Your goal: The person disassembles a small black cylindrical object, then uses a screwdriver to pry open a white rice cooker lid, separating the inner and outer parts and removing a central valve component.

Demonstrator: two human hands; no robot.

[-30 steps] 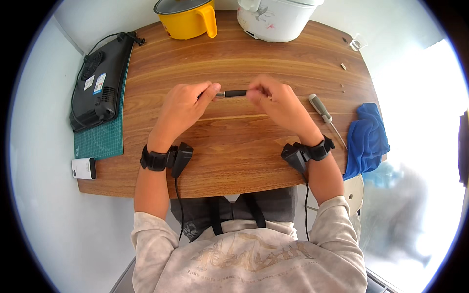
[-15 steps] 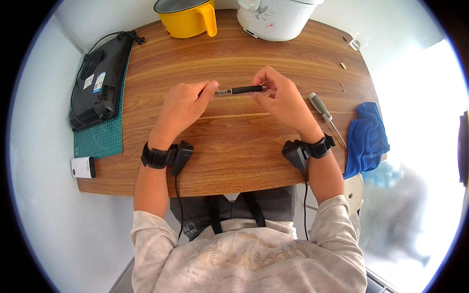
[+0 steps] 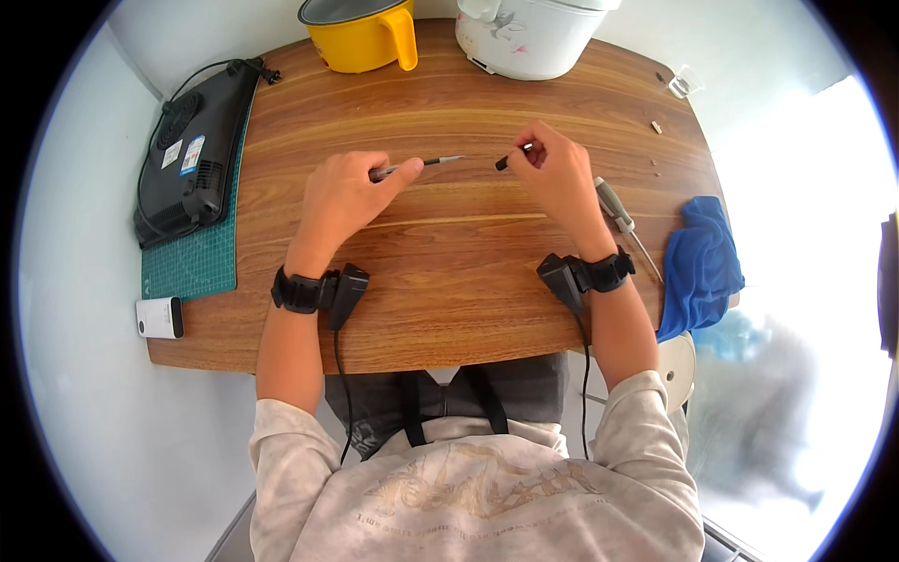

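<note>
Pinching a slim pen piece point(image 3: 434, 161) between thumb and curled fingers, the left hand point(image 3: 348, 192) is well to the left of the grey screwdriver point(image 3: 615, 206), the piece's narrow tip pointing toward the screwdriver's side; the right hand point(image 3: 554, 170), just left of the screwdriver, has its thumb and fingertips closed on a short black tube point(image 3: 503, 163), and a gap separates the tube from the tip; right of the screwdriver lies a crumpled blue cloth point(image 3: 702, 267), beyond it stands a white cooker point(image 3: 529, 42), and far to its left rests a black appliance point(image 3: 197, 155)
</note>
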